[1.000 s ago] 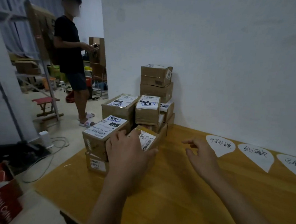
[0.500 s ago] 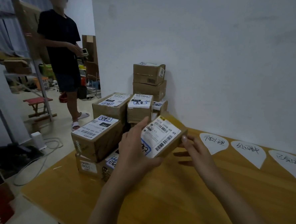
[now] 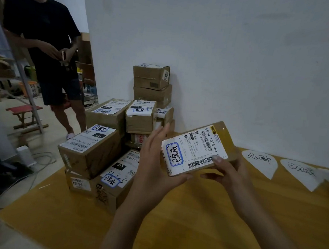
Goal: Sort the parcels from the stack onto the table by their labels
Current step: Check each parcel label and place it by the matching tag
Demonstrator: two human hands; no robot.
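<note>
— Whereabouts, the parcel (image 3: 195, 149)?

— Up off the table (image 3: 182, 231), label side up, slightly tilted. Right of the stack (image 3: 92, 158) and apart from it.

— Gripped how?

— By both hands. Left hand (image 3: 153, 162) clasped on the left end: palm against it, fingers (image 3: 159, 132) reaching up behind, thumb tucked under the near edge. Right hand (image 3: 228, 172) pinching the near right corner: thumb on the label, fingers underneath.

— Legible, that label?

— Partly. Barcodes, "502D T098-69" in print, and handwriting inside a blue box at the left end (characters too unclear to read with certainty).

— And elsewhere on the table?

— Stack at the far left corner, back against the wall (image 3: 241, 52): brown boxes, several layers high, white labels on most, blue-boxed handwriting on some. Further right, white paper slips (image 3: 259, 161) lying flat on the wood near the wall, handwritten characters on each, just beyond the right hand.

— Past the table?

— Off to the left, on the floor: a person (image 3: 42, 30) in a black shirt and dark shorts, standing, something small in the hands. Nearby, a red stool (image 3: 24, 109).
</note>
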